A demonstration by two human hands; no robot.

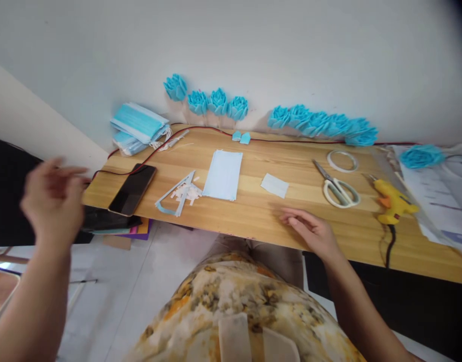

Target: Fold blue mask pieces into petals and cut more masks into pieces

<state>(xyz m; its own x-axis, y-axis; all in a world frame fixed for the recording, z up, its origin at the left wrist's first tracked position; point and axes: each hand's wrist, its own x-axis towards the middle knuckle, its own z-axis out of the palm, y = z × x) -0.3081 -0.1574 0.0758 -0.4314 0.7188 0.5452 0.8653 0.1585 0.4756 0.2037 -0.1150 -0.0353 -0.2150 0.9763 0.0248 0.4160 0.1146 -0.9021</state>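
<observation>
My right hand (309, 229) lies flat on the wooden table (253, 211) near its front edge, fingers stretched out and holding nothing. A small cut piece of pale blue mask (275, 185) lies just beyond its fingertips. My left hand (53, 201) is raised in the air off the table's left end, blurred by motion, fingers loosely apart and empty as far as I can see. A flat light blue face mask (223, 174) lies mid-table. Mask trimmings and ear loops (180, 193) sit to its left, next to a black phone (132, 189).
Scissors (338, 187), a tape roll (343, 161) and a yellow glue gun (392, 202) lie at the right. A stack of masks (138, 126) sits at the back left. Blue mask flowers (321, 123) line the wall. Papers (438, 196) cover the right end. A red cable (148, 158) crosses the table.
</observation>
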